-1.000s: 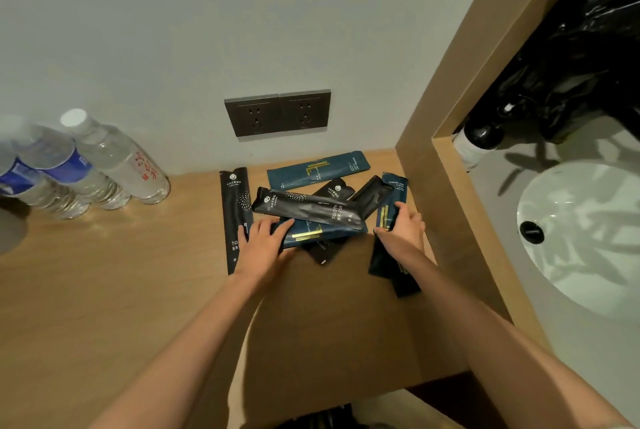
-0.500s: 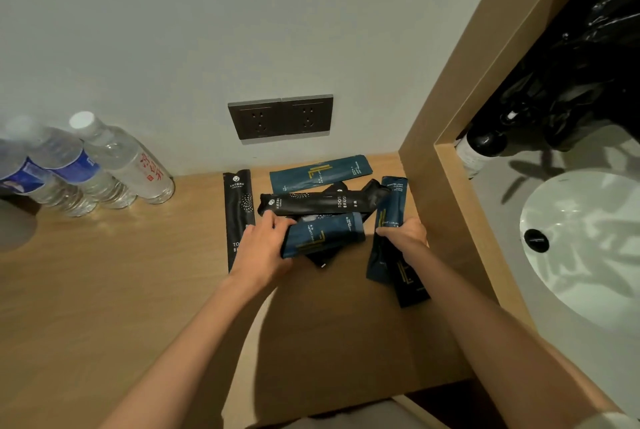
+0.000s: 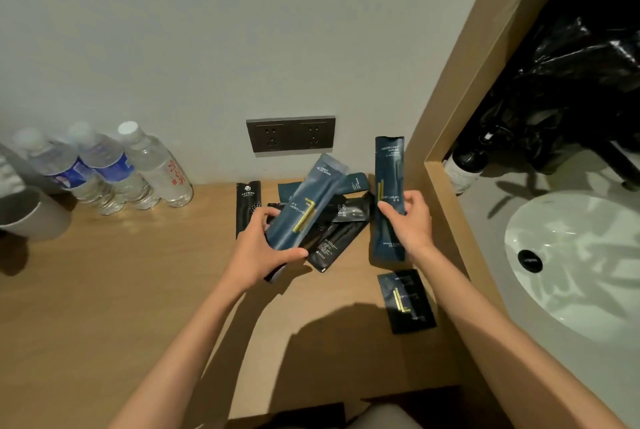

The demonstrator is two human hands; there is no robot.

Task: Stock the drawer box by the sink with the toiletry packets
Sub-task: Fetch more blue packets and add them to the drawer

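Wood counter (image 3: 104, 290) under socket (image 3: 291, 134): left hand (image 3: 258, 252) grips tilted packet (image 3: 304, 207), right hand (image 3: 412, 224) pinches upright packet (image 3: 389, 186) right of socket, pile (image 3: 343, 231) below socket; stack both flat before grabbing more, drawer box not in view.

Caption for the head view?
Left hand grips a tilted blue packet, right hand an upright blue packet, by the pile on the counter.
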